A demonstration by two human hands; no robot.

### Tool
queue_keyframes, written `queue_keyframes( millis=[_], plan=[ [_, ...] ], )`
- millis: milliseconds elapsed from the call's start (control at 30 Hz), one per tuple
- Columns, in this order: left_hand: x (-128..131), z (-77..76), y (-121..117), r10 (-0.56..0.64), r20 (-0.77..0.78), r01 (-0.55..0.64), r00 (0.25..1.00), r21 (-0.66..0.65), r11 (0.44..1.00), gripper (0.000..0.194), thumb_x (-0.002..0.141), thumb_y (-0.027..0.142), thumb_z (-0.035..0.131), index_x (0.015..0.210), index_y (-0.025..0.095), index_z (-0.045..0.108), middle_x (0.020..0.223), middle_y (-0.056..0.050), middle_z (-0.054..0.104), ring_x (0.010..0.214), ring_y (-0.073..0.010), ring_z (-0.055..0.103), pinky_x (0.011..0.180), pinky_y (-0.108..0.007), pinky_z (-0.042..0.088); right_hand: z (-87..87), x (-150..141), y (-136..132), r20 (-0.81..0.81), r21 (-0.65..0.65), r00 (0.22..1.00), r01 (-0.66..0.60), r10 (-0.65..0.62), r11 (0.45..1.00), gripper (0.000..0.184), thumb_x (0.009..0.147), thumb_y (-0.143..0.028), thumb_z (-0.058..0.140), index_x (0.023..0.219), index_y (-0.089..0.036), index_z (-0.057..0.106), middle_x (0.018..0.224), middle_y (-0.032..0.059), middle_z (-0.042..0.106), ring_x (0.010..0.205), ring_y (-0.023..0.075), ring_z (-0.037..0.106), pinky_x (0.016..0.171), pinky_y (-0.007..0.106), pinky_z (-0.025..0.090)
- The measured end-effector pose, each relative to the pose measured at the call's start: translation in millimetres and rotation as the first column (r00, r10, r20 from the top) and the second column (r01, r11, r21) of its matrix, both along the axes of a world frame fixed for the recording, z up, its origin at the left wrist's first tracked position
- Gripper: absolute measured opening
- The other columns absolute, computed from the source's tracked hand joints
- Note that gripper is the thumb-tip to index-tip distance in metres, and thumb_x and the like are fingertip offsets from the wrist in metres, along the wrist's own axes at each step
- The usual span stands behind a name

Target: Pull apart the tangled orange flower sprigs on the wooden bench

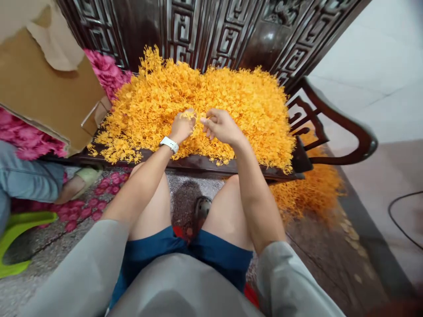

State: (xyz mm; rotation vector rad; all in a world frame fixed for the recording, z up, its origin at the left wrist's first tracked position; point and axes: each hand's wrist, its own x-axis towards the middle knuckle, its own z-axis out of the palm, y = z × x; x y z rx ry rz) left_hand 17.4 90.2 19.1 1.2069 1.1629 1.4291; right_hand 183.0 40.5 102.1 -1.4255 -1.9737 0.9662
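Observation:
A big heap of yellow artificial flowers (244, 101) covers the seat of a dark wooden bench (211, 164). Over the middle of the heap, my left hand (181, 127), with a white watch (169, 144) at the wrist, is closed on a small yellow flower sprig (189, 115). Facing it from the right, my right hand (222, 126) has thumb and forefinger pinched together beside the sprig. What those fingertips hold is too small to make out against the yellow heap.
A cardboard box (42, 83) and pink flowers (105, 72) are at the left. Beyond the bench's curved armrest (346, 127), more orange-yellow flowers (313, 185) lie low on the right. Another person's leg (29, 174) and a green stool (20, 266) are at the lower left.

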Motion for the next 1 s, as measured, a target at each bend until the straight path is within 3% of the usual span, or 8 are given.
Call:
queue_keyframes(
  millis=[200, 300, 433, 567, 833, 900, 933, 1000],
  plan=[
    [-13, 14.6, 6, -0.131, 0.132, 0.158, 0.982, -0.216, 0.964, 0.033, 0.077, 0.003, 0.075, 0.104, 0.021, 0.076, 0.095, -0.009, 0.077, 0.077, -0.0202, 0.067, 0.075, -0.035, 0.052, -41.1, -6, 28, -0.377, -0.086, 0.892, 0.235, -0.250, 0.968, 0.028, 0.107, -0.039, 0.062, 0.094, -0.027, 0.039, 0.080, 0.0001, 0.062, 0.061, 0.0143, 0.056, 0.057, 0.031, 0.045],
    [-31, 26.2, 2, -0.236, 0.199, 0.278, 0.951, -0.218, 0.936, 0.052, 0.070, 0.004, 0.076, 0.118, 0.023, 0.077, 0.110, -0.011, 0.080, 0.086, -0.0209, 0.072, 0.076, -0.033, 0.054, -53.9, -8, 36, -0.347, -0.045, 0.888, 0.305, -0.301, 0.951, 0.031, 0.103, -0.031, 0.064, 0.087, -0.027, 0.039, 0.077, -0.0008, 0.057, 0.062, 0.0147, 0.050, 0.061, 0.032, 0.040],
    [-47, 35.9, -4, -0.386, 0.176, 0.416, 0.905, -0.185, 0.890, 0.039, 0.077, 0.023, 0.088, 0.115, 0.021, 0.079, 0.114, -0.012, 0.080, 0.089, -0.0200, 0.074, 0.079, -0.033, 0.055, -56.0, -17, 41, -0.245, 0.192, 0.929, 0.327, -0.278, 0.925, 0.037, 0.099, -0.027, 0.070, 0.078, -0.025, 0.040, 0.071, -0.0024, 0.048, 0.069, 0.0158, 0.045, 0.069, 0.034, 0.036],
    [-43, 33.9, -6, -0.286, 0.087, 0.296, 0.954, -0.125, 0.947, 0.037, 0.077, 0.037, 0.099, 0.100, 0.021, 0.076, 0.100, -0.009, 0.078, 0.090, -0.0200, 0.073, 0.076, -0.030, 0.053, -47.3, -26, 34, -0.132, 0.292, 0.964, 0.261, -0.232, 0.920, 0.044, 0.107, -0.032, 0.064, 0.071, -0.023, 0.041, 0.069, -0.0009, 0.049, 0.070, 0.0160, 0.044, 0.073, 0.036, 0.033],
    [-21, 21.0, 4, -0.024, 0.234, 0.053, 0.972, -0.116, 0.992, 0.023, 0.073, 0.003, 0.077, 0.071, 0.019, 0.061, 0.076, 0.000, 0.065, 0.070, -0.0113, 0.060, 0.063, -0.023, 0.045, -30.7, -39, 25, -0.128, 0.294, 0.990, -0.024, 0.064, 0.955, 0.049, 0.113, -0.036, 0.056, 0.068, -0.022, 0.041, 0.065, -0.0036, 0.040, 0.066, 0.0123, 0.035, 0.069, 0.033, 0.029],
    [-23, 17.8, 11, 0.035, 0.267, 0.002, 0.963, -0.136, 0.991, 0.025, 0.073, 0.002, 0.074, 0.069, 0.019, 0.057, 0.075, 0.000, 0.064, 0.070, -0.0106, 0.059, 0.061, -0.023, 0.043, -22.0, -34, 20, -0.190, 0.216, 0.952, -0.199, 0.241, 0.956, 0.054, 0.111, -0.046, 0.060, 0.066, -0.021, 0.043, 0.061, -0.0051, 0.038, 0.063, 0.0106, 0.032, 0.065, 0.030, 0.030],
    [-25, 16.6, 16, 0.100, 0.273, -0.058, 0.957, -0.157, 0.986, 0.025, 0.076, 0.003, 0.074, 0.069, 0.020, 0.056, 0.074, 0.000, 0.063, 0.070, -0.0108, 0.059, 0.060, -0.023, 0.042, -17.2, -31, 16, -0.223, 0.144, 0.893, -0.368, 0.392, 0.919, 0.057, 0.109, -0.055, 0.063, 0.067, -0.021, 0.047, 0.060, -0.0053, 0.041, 0.061, 0.0098, 0.034, 0.063, 0.029, 0.032],
    [-35, 15.8, 26, 0.263, 0.282, -0.206, 0.922, -0.219, 0.954, 0.026, 0.085, 0.012, 0.076, 0.071, 0.021, 0.056, 0.074, 0.000, 0.064, 0.072, -0.0123, 0.061, 0.058, -0.023, 0.040, -8.1, -27, 5, -0.296, -0.031, 0.635, -0.753, 0.714, 0.657, 0.061, 0.101, -0.071, 0.068, 0.071, -0.019, 0.059, 0.062, -0.0030, 0.054, 0.060, 0.0090, 0.044, 0.061, 0.026, 0.039]
  ],
)
